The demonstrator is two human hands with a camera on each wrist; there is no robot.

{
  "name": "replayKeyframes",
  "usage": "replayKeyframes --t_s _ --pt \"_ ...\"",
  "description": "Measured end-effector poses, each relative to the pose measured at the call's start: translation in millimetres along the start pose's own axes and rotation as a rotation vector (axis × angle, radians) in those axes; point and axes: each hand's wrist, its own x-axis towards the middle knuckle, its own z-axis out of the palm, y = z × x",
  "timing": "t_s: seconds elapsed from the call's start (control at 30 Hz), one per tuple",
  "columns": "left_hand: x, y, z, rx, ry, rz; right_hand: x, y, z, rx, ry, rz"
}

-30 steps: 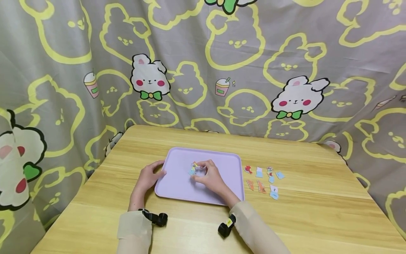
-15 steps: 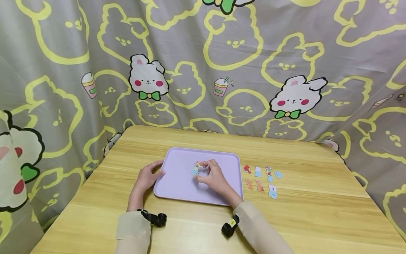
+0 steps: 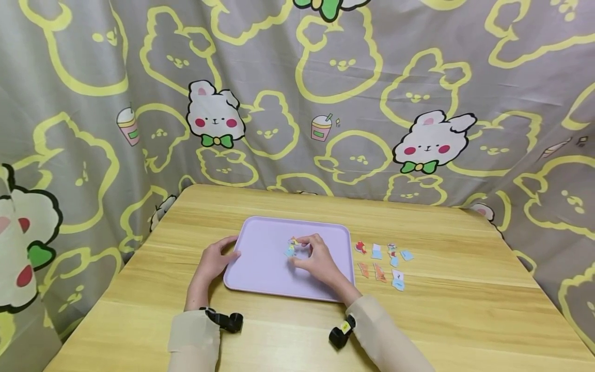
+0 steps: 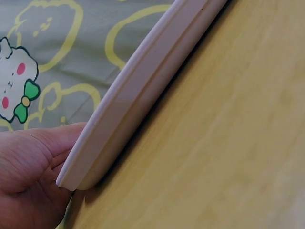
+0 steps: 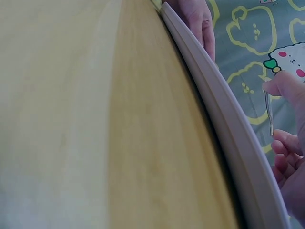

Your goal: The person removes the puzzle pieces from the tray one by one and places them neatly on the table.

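Note:
In the head view, a lilac tray (image 3: 260, 268) lies on the wooden table. My left hand (image 3: 216, 261) grips its left edge; the thumb lies over the rim while the other fingers stay on the outer side. Over the middle of the tray my right hand (image 3: 318, 258) pinches a small multicoloured puzzle piece (image 3: 290, 250) between thumb and fingers. The right wrist view shows that piece (image 5: 268, 112) edge-on as a thin strip, held above the tray's rim (image 5: 224, 100). From the left wrist, the tray's side wall (image 4: 128, 95) is seen beside the left hand (image 4: 28, 167).
Right of the tray, several small puzzle pieces lie in two loose rows, among them a red one (image 3: 360, 248), an orange one (image 3: 379, 273) and a light blue one (image 3: 406, 255). A patterned curtain (image 3: 274, 67) hangs behind the table (image 3: 455, 310).
My right hand has shifted slightly right over the tray, with the puzzle piece still pinched. The left hand keeps its grip on the tray's edge. The head view has turned a little.

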Motion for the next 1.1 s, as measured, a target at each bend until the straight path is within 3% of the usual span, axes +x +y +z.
replayKeyframes --t_s 1.1 --pt "-1.7 2.7 -4.0 0.007 -0.005 0.004 -15.2 12.5 -34.7 -0.028 0.011 0.047"
